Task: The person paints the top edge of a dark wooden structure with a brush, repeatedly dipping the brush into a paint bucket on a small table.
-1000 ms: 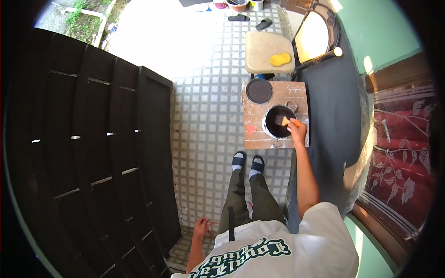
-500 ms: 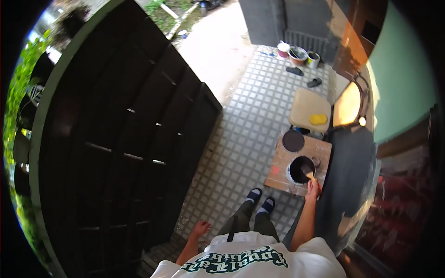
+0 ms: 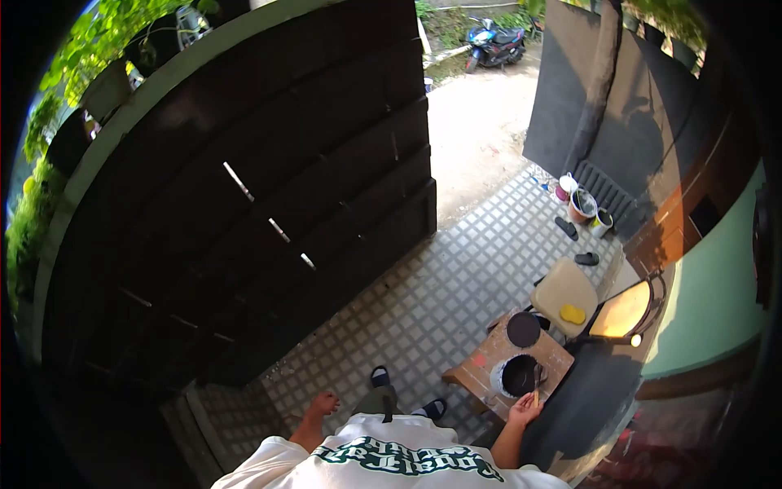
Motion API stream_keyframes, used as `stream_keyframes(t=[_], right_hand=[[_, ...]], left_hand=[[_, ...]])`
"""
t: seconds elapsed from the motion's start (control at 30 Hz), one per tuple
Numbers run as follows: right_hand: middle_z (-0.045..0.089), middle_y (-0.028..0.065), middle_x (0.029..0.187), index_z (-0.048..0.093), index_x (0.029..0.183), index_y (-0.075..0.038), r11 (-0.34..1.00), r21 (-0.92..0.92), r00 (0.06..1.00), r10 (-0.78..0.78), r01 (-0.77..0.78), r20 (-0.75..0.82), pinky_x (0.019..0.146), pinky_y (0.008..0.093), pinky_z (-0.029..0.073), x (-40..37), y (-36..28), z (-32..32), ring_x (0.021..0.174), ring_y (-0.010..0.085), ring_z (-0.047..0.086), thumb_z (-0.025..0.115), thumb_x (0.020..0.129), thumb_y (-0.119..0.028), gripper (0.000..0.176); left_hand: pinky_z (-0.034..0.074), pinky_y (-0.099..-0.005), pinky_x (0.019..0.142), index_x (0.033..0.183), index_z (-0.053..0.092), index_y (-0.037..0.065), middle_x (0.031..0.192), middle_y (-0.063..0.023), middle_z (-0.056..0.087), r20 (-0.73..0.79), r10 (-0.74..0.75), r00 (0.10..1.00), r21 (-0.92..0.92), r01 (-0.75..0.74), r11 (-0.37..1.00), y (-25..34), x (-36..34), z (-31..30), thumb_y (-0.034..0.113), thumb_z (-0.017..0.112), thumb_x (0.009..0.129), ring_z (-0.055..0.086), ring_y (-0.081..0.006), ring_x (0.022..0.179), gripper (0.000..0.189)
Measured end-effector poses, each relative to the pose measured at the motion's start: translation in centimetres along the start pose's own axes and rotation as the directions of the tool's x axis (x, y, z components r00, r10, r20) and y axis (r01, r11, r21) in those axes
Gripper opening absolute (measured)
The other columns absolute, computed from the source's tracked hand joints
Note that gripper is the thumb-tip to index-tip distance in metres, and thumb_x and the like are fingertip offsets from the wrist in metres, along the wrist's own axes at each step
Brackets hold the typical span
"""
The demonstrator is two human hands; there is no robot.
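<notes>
My right hand [image 3: 524, 407] holds a paintbrush [image 3: 538, 386] by its wooden handle, with the dark bristles at the right rim of an open can of dark paint [image 3: 499, 376]. The can stands on a small wooden table [image 3: 475, 368]. Behind the can on the same table lies a round dark lid [image 3: 523, 329]. My left hand [image 3: 326, 403] hangs at my left side with its fingers curled, away from any object; whether it holds anything small is hidden. To my left rises a large dark panelled gate [image 3: 244, 204] with a few light gaps.
Beyond the table stands a beige chair [image 3: 562, 285] with a yellow sponge [image 3: 573, 314] on it. Dark slippers [image 3: 586, 259] and several buckets [image 3: 582, 205] are farther back on the tiled floor. A motorcycle [image 3: 495, 45] is parked outside.
The view has turned up and left, showing more of the gate and the motorcycle. The brush has come up from inside the can to its right rim. My feet have moved apart.
</notes>
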State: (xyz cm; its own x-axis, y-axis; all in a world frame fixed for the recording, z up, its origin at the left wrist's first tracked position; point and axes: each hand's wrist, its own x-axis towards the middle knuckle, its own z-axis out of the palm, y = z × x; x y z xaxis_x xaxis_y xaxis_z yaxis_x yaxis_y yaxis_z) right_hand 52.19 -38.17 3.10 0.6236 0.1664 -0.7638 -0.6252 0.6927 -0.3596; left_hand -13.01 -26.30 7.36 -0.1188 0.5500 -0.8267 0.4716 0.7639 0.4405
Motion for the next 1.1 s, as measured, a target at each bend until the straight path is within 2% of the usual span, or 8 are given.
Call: stream_keyframes(t=[0.1,0.23,0.37,0.7,0.83,0.9,0.93,1.1], right_hand=[[0.072,0.0089,0.107,0.067,0.114,0.001,0.986,0.016,0.949,0.156,-0.167,0.275,0.079,0.0287,0.066,-1.4,0.5,3.5,0.09,0.0186,0.073,0.071,0.099,-0.036,0.041],[0.071,0.0107,0.105,0.068,0.113,0.004,0.985,-0.082,0.846,0.172,-0.151,0.505,0.081,0.0259,0.065,-10.4,4.7,15.2,0.086,0.0175,0.072,0.072,0.098,-0.028,0.036],[0.07,0.0204,0.122,0.061,0.126,0.008,0.941,-0.226,0.542,0.332,-0.254,0.772,0.096,0.0315,0.063,-14.5,11.0,24.5,0.107,0.0256,0.072,0.06,0.107,-0.026,0.04],[0.065,0.0215,0.124,0.056,0.132,0.008,0.769,-0.442,0.273,0.598,-0.462,0.754,0.099,0.0341,0.063,-40.7,35.5,35.4,0.113,0.0297,0.068,0.064,0.103,-0.022,0.042],[0.062,0.0253,0.133,0.055,0.134,0.01,0.603,-0.538,0.01,0.671,-0.589,0.741,0.106,0.0366,0.059,-50.2,45.1,38.4,0.125,0.0338,0.063,0.064,0.102,-0.014,0.04],[0.063,0.0244,0.134,0.058,0.131,0.008,0.633,-0.563,-0.034,0.648,-0.53,0.761,0.108,0.0366,0.058,-57.1,48.7,39.5,0.126,0.0334,0.063,0.063,0.103,-0.013,0.035],[0.063,0.0226,0.132,0.059,0.131,0.006,0.741,-0.554,0.041,0.612,-0.379,0.79,0.11,0.0363,0.055,-60.7,50.3,39.8,0.126,0.0321,0.063,0.063,0.104,-0.015,0.035],[0.066,0.0154,0.122,0.061,0.127,0.003,0.906,-0.392,-0.215,0.42,0.161,0.882,0.098,0.0416,0.061,-70.9,58.8,41.5,0.115,0.0283,0.07,0.063,0.105,-0.018,0.03]], left_hand=[[0.055,-0.0383,0.061,0.113,0.068,0.007,0.102,-0.0103,0.075,0.005,-0.027,1.0,-0.106,0.027,0.994,0.0,1.7,0.4,0.027,0.062,0.096,0.073,-0.0235,0.079,0.027],[0.053,-0.0399,0.06,0.112,0.066,0.009,0.102,-0.0091,0.074,-0.024,-0.016,1.0,-0.185,0.011,0.983,1.5,3.5,-0.3,0.025,0.062,0.095,0.071,-0.0218,0.078,0.024],[0.053,-0.0384,0.059,0.108,0.066,0.01,0.1,-0.0064,0.074,-0.046,0.045,0.998,-0.323,-0.057,0.945,0.9,6.1,-2.4,0.025,0.061,0.095,0.07,-0.0194,0.078,0.021],[0.053,-0.0366,0.063,0.108,0.067,0.011,0.098,-0.0029,0.074,-0.094,-0.106,0.99,-0.501,0.045,0.864,-5.9,6.0,-9.0,0.026,0.06,0.094,0.072,-0.0192,0.078,0.022],[0.053,-0.0374,0.064,0.11,0.067,0.01,0.101,-0.0048,0.074,-0.132,-0.148,0.98,-0.568,0.047,0.821,-8.7,4.6,-11.3,0.026,0.058,0.094,0.073,-0.0202,0.082,0.024],[0.053,-0.0375,0.065,0.111,0.066,0.01,0.099,-0.0054,0.074,-0.153,-0.18,0.972,-0.597,0.054,0.8,-9.5,3.2,-12.4,0.025,0.057,0.095,0.073,-0.0208,0.083,0.024],[0.053,-0.0375,0.065,0.111,0.066,0.01,0.099,-0.0056,0.074,-0.16,-0.196,0.968,-0.611,0.059,0.79,-10.0,2.6,-12.5,0.024,0.057,0.095,0.073,-0.0211,0.084,0.024],[0.053,-0.0412,0.063,0.109,0.064,0.01,0.101,-0.0099,0.075,-0.158,-0.221,0.963,-0.687,0.053,0.725,-12.9,2.2,-11.4,0.026,0.058,0.095,0.073,-0.0251,0.079,0.023]])
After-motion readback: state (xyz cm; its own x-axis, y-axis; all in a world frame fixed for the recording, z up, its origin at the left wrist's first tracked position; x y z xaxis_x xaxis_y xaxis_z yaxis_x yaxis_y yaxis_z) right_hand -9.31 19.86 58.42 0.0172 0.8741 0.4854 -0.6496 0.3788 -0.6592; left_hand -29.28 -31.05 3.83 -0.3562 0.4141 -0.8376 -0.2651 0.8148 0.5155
